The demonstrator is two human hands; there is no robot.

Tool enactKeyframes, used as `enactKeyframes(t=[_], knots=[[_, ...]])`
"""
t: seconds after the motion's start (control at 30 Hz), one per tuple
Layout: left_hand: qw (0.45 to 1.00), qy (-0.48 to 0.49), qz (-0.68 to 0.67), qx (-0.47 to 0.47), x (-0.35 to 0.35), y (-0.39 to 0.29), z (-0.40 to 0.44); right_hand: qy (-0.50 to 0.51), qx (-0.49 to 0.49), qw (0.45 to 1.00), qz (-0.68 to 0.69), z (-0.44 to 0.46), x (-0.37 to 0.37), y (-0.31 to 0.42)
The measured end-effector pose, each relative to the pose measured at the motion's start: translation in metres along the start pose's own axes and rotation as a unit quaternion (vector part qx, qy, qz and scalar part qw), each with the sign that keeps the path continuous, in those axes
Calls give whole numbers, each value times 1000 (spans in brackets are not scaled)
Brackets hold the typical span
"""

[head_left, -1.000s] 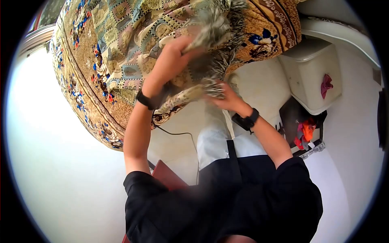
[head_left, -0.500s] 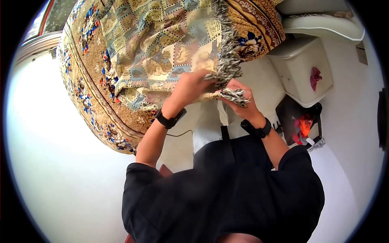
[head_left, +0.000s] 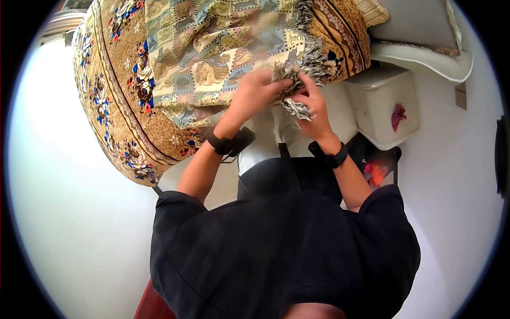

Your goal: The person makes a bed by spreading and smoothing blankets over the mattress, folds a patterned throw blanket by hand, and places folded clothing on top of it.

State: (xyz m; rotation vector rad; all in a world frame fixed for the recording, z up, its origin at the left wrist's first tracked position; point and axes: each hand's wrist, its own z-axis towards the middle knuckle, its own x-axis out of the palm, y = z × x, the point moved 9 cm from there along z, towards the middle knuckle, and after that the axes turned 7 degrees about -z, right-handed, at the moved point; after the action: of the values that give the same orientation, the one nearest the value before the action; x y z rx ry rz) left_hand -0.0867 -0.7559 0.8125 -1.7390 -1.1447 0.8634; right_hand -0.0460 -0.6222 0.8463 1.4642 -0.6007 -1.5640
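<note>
A patterned throw blanket (head_left: 204, 66) with animal pictures in squares and a black-and-white fringe lies folded over a brown floral cover (head_left: 114, 95). My left hand (head_left: 255, 95) is closed on the blanket's near right corner, gripping the fringed edge. Close beside it, my right hand (head_left: 317, 112) has its fingers bent around a bunch of the same fringe, with strands sticking out below the thumb. Part of the folded edge is hidden behind my fingers. Each wrist wears a black band.
At the right stands a pale bin (head_left: 385, 106) with a dark red cloth (head_left: 398, 117) on its side. Below it, a black container (head_left: 390, 159) holds orange and pink items. A grey cushion (head_left: 414, 26) lies at upper right; a white wall (head_left: 69, 212) is to the left.
Both hands have moved slightly up in view, with the fringed corner between them. The blanket's near edge lies flatter. The whole view has shifted a little.
</note>
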Motion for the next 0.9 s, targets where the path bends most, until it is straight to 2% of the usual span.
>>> enactKeyframes(t=[0.07, 0.1, 0.13, 0.17, 0.2, 0.23, 0.3, 0.37, 0.4, 0.43, 0.57, 0.8, 0.9], knots=[[999, 7, -32, 15, -8, -10, -3, 6, -31, 999, 7, 10, 6, -2], [999, 11, -47, 22, -11, -17, -6, 18, 10, 999, 27, 12, 6, -7], [994, 31, -98, -20, -13, -19, -12, 30, 52, 997, 47, 15, 6, -10], [996, 14, -93, 1, -22, -22, -15, 43, 94, 993, 66, 19, 8, -12], [996, -2, -88, 22, -30, -21, -19, 28, 65, 994, 85, 24, 10, -8], [995, -18, -84, 44, -38, -19, -21, 29, 103, 989, 103, 25, 14, -11], [996, 25, -74, 36, -45, -6, -22, 28, 178, 974, 135, 28, 19, -12], [995, 56, -55, 64, -50, -6, -26, 30, 202, 966, 159, 37, 23, 1], [991, 18, -55, 123, -58, -17, -27, 27, 212, 960, 179, 41, 27, 6], [992, 11, -64, 105, -62, -13, -25, 26, 224, 954, 199, 46, 30, 11], [995, 11, -81, 62, -74, -2, -18, 35, 137, 988, 69, 63, 38, 27], [992, 13, -110, 60, -91, 0, -18, 39, 149, 988, 32, 75, 54, 33], [987, 13, -101, 125, -94, -1, -18, 20, 175, 983, 53, 73, 59, 29]])
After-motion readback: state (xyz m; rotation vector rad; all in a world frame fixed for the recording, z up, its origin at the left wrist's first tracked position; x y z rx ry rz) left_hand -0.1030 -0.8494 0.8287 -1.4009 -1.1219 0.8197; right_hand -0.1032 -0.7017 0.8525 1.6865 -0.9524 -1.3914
